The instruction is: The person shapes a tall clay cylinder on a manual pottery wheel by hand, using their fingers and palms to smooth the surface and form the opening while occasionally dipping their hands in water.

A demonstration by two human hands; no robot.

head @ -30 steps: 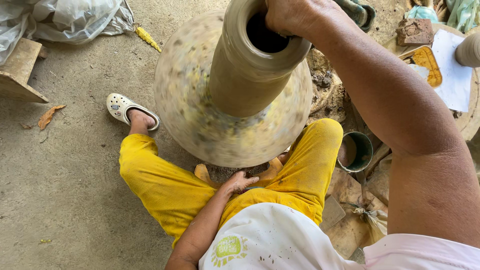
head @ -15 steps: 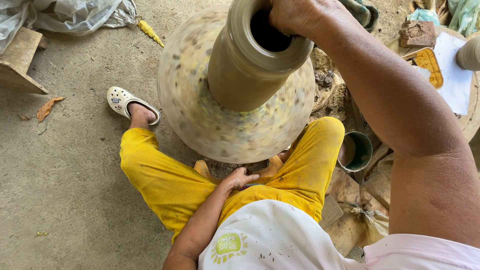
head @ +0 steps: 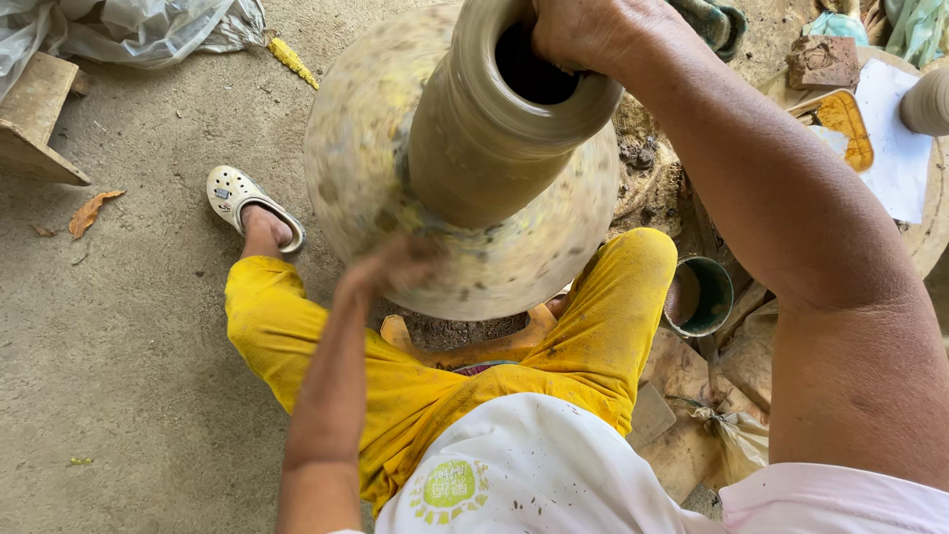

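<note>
1. the tall wet clay pot (head: 484, 129) stands upright at the middle of a speckled potter's wheel (head: 554, 267), between the person's knees in yellow trousers (head: 593, 346).
2. the right hand (head: 583, 35) sits on the far rim of the pot, its grip closed over the lip with fingers dipping into the dark mouth.
3. the left hand (head: 390, 267) is blurred at the near edge of the wheel, touching or just over it; whether its grip is apart or together cannot be told.
4. a white clog (head: 237, 198) covers the foot on the concrete floor (head: 129, 326).
5. a small green bucket (head: 704, 297) stands near the right knee, beside the wheel.
6. a yellow corn cob (head: 294, 61) lies well apart, near a plastic sheet (head: 148, 30).
</note>
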